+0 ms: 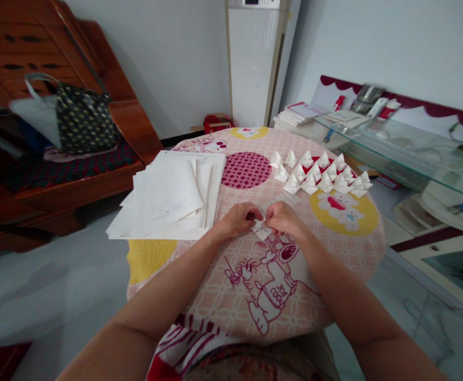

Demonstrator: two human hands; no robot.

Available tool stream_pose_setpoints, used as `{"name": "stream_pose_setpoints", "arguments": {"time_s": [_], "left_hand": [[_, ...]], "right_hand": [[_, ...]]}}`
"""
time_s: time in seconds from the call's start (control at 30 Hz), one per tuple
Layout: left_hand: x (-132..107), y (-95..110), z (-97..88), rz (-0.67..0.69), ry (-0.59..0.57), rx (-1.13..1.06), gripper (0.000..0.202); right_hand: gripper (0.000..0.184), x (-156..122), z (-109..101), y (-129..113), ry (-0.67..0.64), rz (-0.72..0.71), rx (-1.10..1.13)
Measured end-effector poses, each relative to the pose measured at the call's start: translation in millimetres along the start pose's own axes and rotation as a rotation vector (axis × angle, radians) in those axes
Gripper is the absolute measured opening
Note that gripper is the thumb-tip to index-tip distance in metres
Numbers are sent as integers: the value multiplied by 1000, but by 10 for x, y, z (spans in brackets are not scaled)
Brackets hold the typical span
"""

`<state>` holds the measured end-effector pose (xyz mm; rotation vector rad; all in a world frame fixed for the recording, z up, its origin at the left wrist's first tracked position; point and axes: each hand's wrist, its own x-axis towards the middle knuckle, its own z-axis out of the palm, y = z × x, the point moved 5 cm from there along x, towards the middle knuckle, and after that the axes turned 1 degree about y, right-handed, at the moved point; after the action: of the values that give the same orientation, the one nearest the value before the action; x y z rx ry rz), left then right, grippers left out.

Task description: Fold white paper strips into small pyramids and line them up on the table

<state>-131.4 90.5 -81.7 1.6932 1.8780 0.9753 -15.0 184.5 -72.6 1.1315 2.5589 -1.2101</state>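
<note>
A small folded piece of white paper (262, 231) is held low over the patterned tablecloth (223, 291), near the middle of the round table. My left hand (239, 218) pinches its left side between thumb and fingers. On the other side, my right hand (284, 219) is closed on the paper's right edge. Parts of the paper are hidden behind the fingers. Beyond my right hand stand several folded white paper boats (314, 175), grouped in rows. Left of my left hand lies a stack of white paper sheets (163, 203), some with faint print.
A wooden bench (124, 121) with a dark patterned bag (82, 119) is at the left. To the right is a glass-topped stand (414, 153) holding cups and a metal pot. A tall white appliance (253, 63) stands behind the table.
</note>
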Motion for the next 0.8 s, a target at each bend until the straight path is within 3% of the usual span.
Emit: {"name": "stream_pose_setpoints", "arguments": {"time_s": [0.23,0.5,0.73,0.8], "left_hand": [[-21,-24,13,-33,46,-36,38],[-35,50,11,-94,86,108,47],[-43,121,-12,-90,29,60,19],[-47,138,-41,-83,48,-27,17]], "right_hand": [[15,-89,-170,166,23,66,41],[15,-84,-179,-48,270,-251,-132],[9,-20,-113,38,60,-337,77],[20,-6,-103,80,26,-348,153]]}}
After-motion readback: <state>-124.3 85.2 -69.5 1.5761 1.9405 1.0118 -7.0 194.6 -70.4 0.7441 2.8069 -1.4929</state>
